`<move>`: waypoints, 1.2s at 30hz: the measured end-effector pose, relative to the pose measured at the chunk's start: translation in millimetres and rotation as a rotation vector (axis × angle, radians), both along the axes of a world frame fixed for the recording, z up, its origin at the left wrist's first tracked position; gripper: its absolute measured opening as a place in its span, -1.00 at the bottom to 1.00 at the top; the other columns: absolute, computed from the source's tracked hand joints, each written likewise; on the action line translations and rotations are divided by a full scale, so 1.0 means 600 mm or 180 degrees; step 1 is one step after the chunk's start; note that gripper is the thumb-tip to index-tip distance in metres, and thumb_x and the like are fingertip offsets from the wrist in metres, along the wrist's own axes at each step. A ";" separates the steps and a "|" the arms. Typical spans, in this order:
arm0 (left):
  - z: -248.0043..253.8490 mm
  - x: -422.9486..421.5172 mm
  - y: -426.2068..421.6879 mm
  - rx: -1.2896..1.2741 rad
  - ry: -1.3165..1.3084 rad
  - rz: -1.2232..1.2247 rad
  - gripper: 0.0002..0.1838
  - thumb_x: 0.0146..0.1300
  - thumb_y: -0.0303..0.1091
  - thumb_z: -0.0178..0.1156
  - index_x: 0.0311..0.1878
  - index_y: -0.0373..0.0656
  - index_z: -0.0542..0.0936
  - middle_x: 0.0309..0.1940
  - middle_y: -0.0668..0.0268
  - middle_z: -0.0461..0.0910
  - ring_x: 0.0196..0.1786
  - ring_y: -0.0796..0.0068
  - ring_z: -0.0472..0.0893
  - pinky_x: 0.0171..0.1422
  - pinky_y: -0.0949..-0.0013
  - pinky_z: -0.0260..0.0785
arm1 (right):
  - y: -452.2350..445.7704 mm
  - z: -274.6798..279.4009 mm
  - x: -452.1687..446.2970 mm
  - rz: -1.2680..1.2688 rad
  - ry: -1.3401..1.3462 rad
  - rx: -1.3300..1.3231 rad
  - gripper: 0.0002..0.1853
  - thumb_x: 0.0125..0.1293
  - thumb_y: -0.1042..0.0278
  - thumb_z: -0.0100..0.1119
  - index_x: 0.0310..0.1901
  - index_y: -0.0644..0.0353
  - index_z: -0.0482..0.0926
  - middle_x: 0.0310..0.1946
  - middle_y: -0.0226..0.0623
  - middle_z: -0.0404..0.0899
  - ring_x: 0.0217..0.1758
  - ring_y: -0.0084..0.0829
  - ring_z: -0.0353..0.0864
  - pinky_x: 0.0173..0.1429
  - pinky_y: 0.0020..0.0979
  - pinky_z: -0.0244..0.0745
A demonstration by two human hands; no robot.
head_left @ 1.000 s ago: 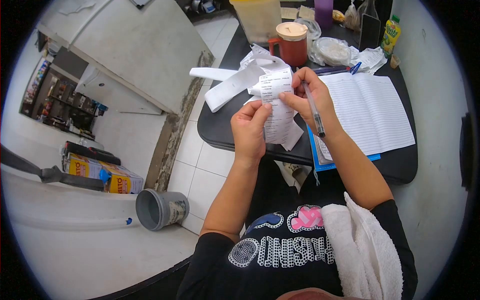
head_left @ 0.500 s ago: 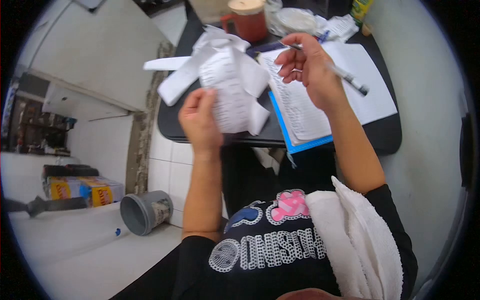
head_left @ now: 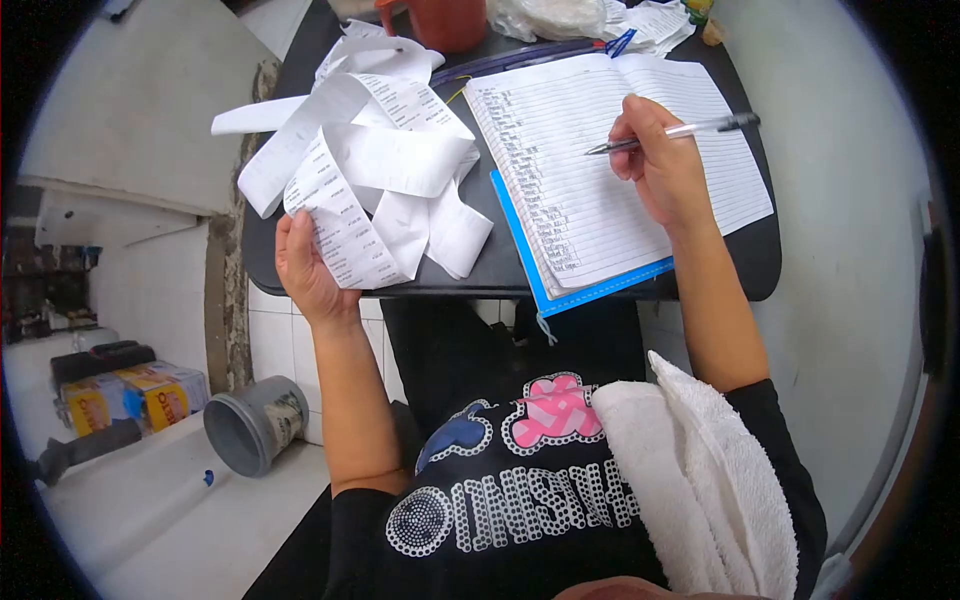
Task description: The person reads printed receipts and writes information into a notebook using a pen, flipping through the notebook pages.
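Observation:
My left hand [head_left: 312,270] pinches the near edge of a long printed receipt [head_left: 345,225], with the thumb on top. The paper strip loops back and forth in a loose heap on the left of the dark table. In my right hand [head_left: 660,165] is a clear pen with a black end [head_left: 700,128], its tip pointing left above the page. Below it lies an open lined notebook [head_left: 590,200], with handwriting down its left margin. A blue cover [head_left: 600,292] shows under the notebook's near and left edges.
A red mug [head_left: 445,25], a clear plastic bag [head_left: 545,18] and crumpled printed papers [head_left: 660,25] stand at the table's far side. The black table [head_left: 455,283] meets a pale wall on the right. A grey bucket [head_left: 255,425] lies at lower left.
The receipt heap and my left hand have shifted left in view, and the receipt lies more spread out. My right hand has lowered toward the notebook and turned the pen tip onto the page side.

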State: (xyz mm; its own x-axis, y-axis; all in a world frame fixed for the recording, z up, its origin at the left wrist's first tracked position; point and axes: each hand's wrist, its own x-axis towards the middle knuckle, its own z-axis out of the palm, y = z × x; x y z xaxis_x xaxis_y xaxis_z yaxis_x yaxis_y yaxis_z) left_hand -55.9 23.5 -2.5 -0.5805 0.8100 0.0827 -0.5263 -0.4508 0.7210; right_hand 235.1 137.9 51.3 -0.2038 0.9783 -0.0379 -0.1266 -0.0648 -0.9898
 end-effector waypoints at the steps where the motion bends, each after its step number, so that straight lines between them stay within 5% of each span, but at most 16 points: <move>1: 0.001 0.000 -0.001 -0.0018 -0.0007 0.0011 -0.88 0.23 -0.42 0.03 -0.25 -0.28 0.46 -0.25 0.18 0.58 -0.22 0.47 0.59 -0.09 0.42 0.46 | 0.008 -0.006 -0.004 0.0028 -0.0027 -0.0035 -0.69 0.22 0.09 0.13 -0.48 0.17 0.46 -0.64 -0.49 0.39 -0.63 -0.70 0.35 -0.57 -0.66 0.20; 11: 0.001 0.000 -0.002 -0.0176 0.0112 -0.0014 -0.90 0.20 -0.47 0.04 -0.24 -0.29 0.47 -0.26 0.14 0.59 -0.25 0.46 0.60 -0.09 0.45 0.46 | 0.032 -0.039 -0.041 0.0264 -0.1044 0.0471 -0.67 0.07 0.23 0.30 -0.64 0.10 0.35 -0.74 -0.55 0.31 -0.64 -0.76 0.23 -0.58 -0.67 0.08; 20: 0.000 0.001 -0.003 -0.0326 0.0315 0.0060 -0.90 0.20 -0.46 0.05 -0.28 -0.30 0.48 -0.28 0.14 0.59 -0.27 0.47 0.60 -0.10 0.45 0.45 | 0.020 -0.067 -0.040 -0.0193 -0.1264 0.0879 -0.69 0.02 0.41 0.18 -0.73 0.18 0.28 -0.77 -0.54 0.24 -0.64 -0.71 0.13 -0.55 -0.57 0.06; 36: -0.008 -0.003 -0.005 -0.0201 0.0414 -0.0032 -0.89 0.21 -0.47 0.05 -0.27 -0.31 0.49 -0.27 0.12 0.60 -0.26 0.45 0.61 -0.09 0.43 0.46 | 0.016 -0.068 -0.047 -0.0208 -0.1714 0.1349 -0.71 -0.02 0.39 0.18 -0.72 0.25 0.29 -0.81 -0.43 0.22 -0.67 -0.63 0.16 -0.57 -0.49 0.11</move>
